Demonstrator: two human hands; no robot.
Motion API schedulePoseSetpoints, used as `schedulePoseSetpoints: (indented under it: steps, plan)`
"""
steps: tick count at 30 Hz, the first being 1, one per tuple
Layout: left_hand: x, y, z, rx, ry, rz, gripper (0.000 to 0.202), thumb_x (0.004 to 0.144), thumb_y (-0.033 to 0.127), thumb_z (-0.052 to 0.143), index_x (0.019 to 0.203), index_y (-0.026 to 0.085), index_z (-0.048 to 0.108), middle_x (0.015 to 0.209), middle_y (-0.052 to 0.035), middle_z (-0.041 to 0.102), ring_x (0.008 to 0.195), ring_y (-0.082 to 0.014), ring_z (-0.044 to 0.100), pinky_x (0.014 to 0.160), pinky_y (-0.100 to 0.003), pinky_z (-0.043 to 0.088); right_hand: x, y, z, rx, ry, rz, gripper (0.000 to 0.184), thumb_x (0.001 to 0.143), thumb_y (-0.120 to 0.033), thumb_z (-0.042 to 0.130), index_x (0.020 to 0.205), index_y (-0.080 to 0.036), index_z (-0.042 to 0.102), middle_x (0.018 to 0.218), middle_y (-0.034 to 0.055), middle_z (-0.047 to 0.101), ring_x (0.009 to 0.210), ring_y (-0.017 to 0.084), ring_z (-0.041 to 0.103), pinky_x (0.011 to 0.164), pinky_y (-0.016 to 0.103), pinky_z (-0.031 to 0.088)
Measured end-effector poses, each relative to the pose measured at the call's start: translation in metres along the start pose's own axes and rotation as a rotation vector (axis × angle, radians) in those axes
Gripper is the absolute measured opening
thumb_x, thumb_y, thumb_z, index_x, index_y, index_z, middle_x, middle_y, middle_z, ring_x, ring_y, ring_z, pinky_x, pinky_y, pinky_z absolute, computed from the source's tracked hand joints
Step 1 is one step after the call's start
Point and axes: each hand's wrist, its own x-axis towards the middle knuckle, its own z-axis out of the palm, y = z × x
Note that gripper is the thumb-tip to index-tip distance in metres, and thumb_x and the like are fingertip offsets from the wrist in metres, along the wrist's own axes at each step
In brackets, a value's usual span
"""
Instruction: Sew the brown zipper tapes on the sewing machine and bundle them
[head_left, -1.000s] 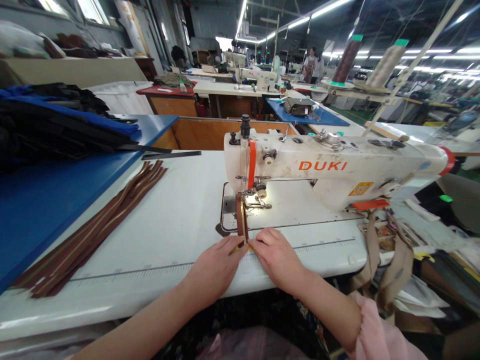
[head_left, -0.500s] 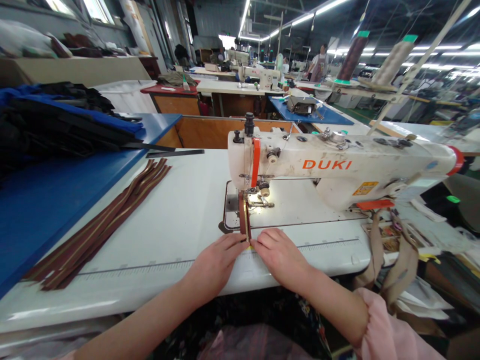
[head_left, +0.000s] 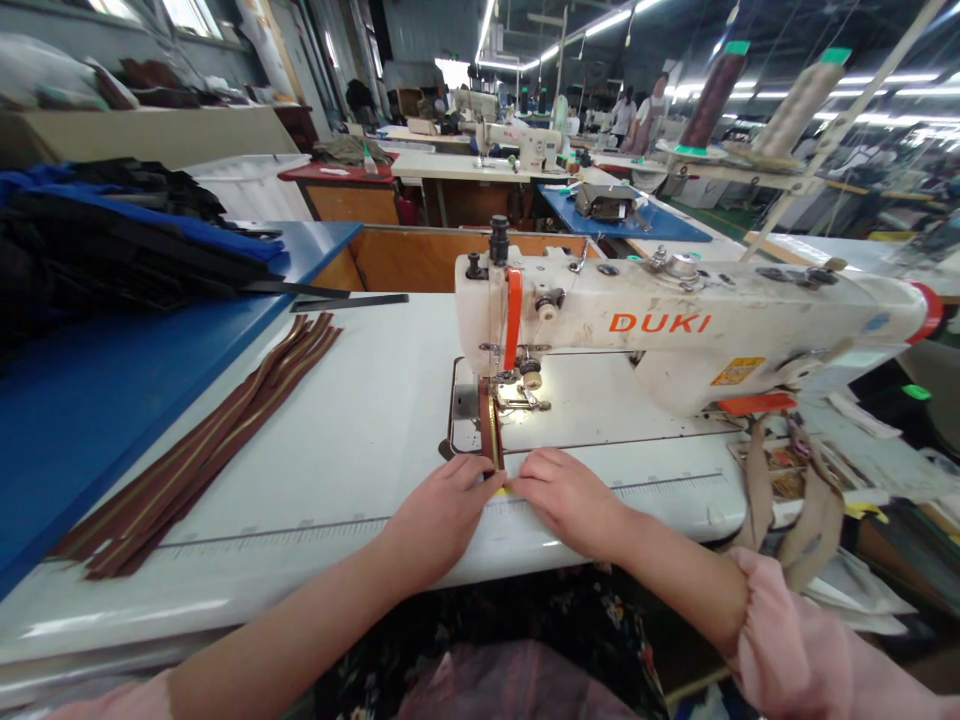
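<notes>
A brown zipper tape (head_left: 490,425) with gold teeth runs from under the presser foot of the white sewing machine (head_left: 585,325) towards me. At its near end my left hand (head_left: 442,510) pinches the tape between thumb and fingers. My right hand (head_left: 566,495) lies just right of that end, its fingertips closed and touching the tape's edge; what they grip is hardly visible. To the left, several brown zipper tapes (head_left: 217,445) lie in a loose bundle on the white table (head_left: 360,400).
Dark and blue fabric pieces (head_left: 127,235) are piled on the blue table (head_left: 150,370) at left. Beige straps (head_left: 814,520) hang at the right edge near a small parts tray (head_left: 787,470). Thread cones (head_left: 712,105) stand behind the machine.
The near end of the zipper tape has shifted slightly towards the machine. My left thumb now reaches across that end, and my right hand has drawn slightly right. The camera view has moved a little.
</notes>
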Motion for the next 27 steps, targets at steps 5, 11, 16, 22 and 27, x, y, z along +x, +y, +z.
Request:
schedulePoseSetpoints:
  steps: [5,11,16,22,27]
  plan:
    - [-0.001,0.0,-0.002,0.053,-0.055,0.021,0.043,0.082,0.003,0.041,0.123,0.012,0.053,0.111,-0.0116,0.056,0.106,-0.0238,0.05,0.096,-0.04,0.047,0.023,0.023,0.005,0.112,0.162,0.189,0.019,0.091,-0.015,0.047,0.092,-0.016,0.065,0.084,0.0061,0.059,0.083,0.018,0.05,0.075,0.029,0.044]
    - [0.001,0.002,-0.004,0.117,-0.128,0.024,0.044,0.08,0.004,0.042,0.123,0.009,0.051,0.112,-0.0121,0.057,0.106,-0.0248,0.051,0.098,-0.04,0.045,0.044,0.029,0.014,-0.01,0.179,0.201,0.016,0.09,-0.018,0.05,0.098,-0.014,0.064,0.085,0.0074,0.06,0.085,0.021,0.048,0.078,0.032,0.044]
    - [0.002,0.001,-0.002,0.122,-0.136,0.024,0.043,0.08,0.004,0.043,0.122,0.01,0.052,0.112,-0.0114,0.058,0.106,-0.0249,0.052,0.098,-0.039,0.045,0.044,0.027,0.015,-0.074,0.15,0.187,0.014,0.09,-0.02,0.051,0.091,-0.015,0.064,0.083,0.0065,0.059,0.084,0.021,0.048,0.076,0.032,0.044]
    - [0.002,0.004,-0.006,0.136,-0.132,0.016,0.043,0.079,0.004,0.044,0.121,0.011,0.053,0.111,-0.0114,0.059,0.105,-0.0246,0.053,0.095,-0.038,0.047,0.046,0.025,0.015,-0.135,0.13,0.181,0.016,0.091,-0.02,0.049,0.084,-0.016,0.063,0.081,0.0056,0.058,0.081,0.021,0.048,0.074,0.032,0.042]
    - [0.0,0.004,-0.005,0.124,-0.116,0.019,0.042,0.08,0.004,0.042,0.121,0.012,0.052,0.111,-0.0112,0.058,0.104,-0.0228,0.053,0.093,-0.038,0.047,0.046,0.023,0.012,-0.101,0.114,0.186,0.015,0.091,-0.022,0.05,0.084,-0.016,0.062,0.081,0.006,0.058,0.083,0.021,0.048,0.076,0.033,0.041]
